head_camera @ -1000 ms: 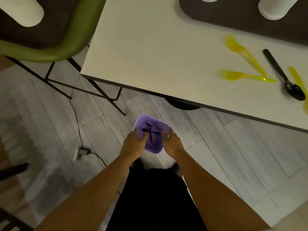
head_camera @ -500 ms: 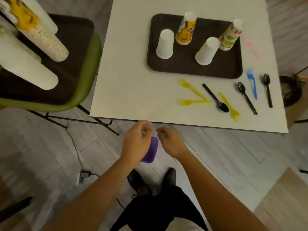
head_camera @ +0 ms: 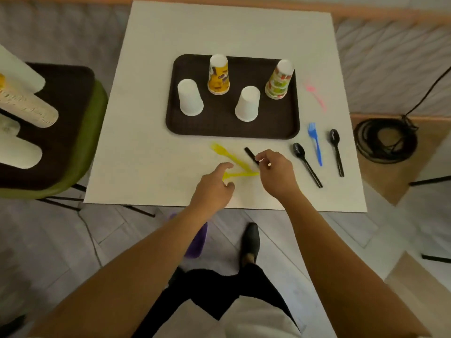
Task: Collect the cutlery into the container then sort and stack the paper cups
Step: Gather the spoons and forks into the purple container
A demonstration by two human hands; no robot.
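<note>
CUTLERY FIRST: A person stands at a white table (head_camera: 146, 118) with both hands over the cutlery at the frame's centre. The right hand (head_camera: 275, 174) curls thumb and fingers round the handle of a black spoon (head_camera: 251, 154), whose bowl is hidden under the palm. The left hand (head_camera: 214, 189) hovers with index finger and thumb slightly parted near the head of a yellow fork (head_camera: 244, 174). It holds nothing, and the narrow gap looks set for a pinch on so thin a piece. A second yellow fork (head_camera: 225, 152) lies just above it.

Right of centre, untouched, lie a second spoon (head_camera: 306, 164), a blue fork (head_camera: 314, 145) and a third spoon (head_camera: 336, 150), with a blurred pink fork (head_camera: 316, 96) further up. The purple container (head_camera: 199, 240) sits on the floor below the table's near edge, lower centre, mostly hidden behind the left forearm. Each piece must therefore be carried down to it, and using both hands probably saves trips.

On the brown tray (head_camera: 170, 123), upper centre, a white cup (head_camera: 189, 97), a second white cup (head_camera: 247, 103), a yellow stack (head_camera: 218, 75) and a green stack (head_camera: 280, 80) stand upside down and apart, not yet sorted.
</note>
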